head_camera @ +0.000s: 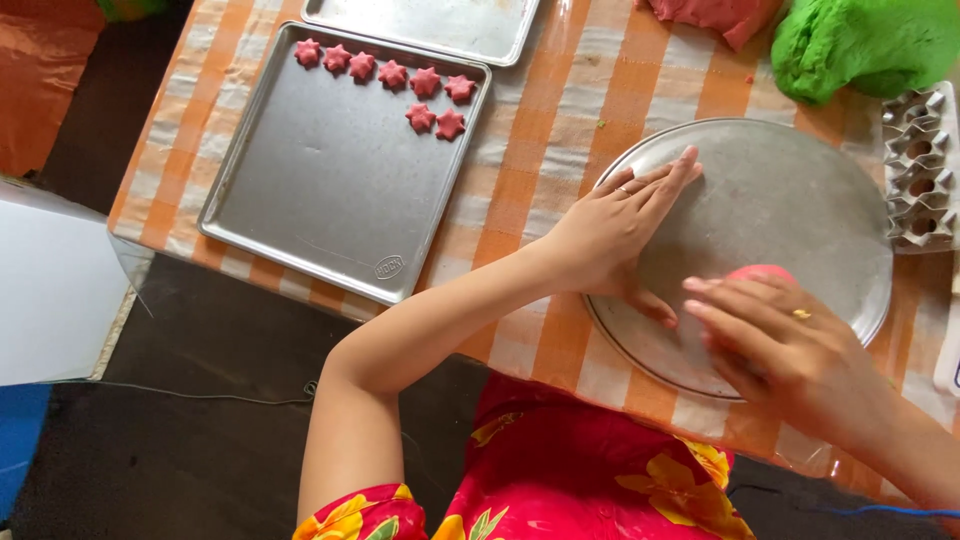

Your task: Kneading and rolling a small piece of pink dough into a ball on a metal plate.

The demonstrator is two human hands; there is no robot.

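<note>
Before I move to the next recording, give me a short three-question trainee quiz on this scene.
1. True or false: the left hand lies flat on the round metal plate.
2. How many red star shapes lie on the rectangular baking tray?
3. What does the right hand press on? A) green dough lump B) pink dough piece C) metal star cutters

Key
1. True; fingers spread on its left rim.
2. Eight: six in a row, two below.
3. B; it shows just above the fingers, on the plate.
</note>
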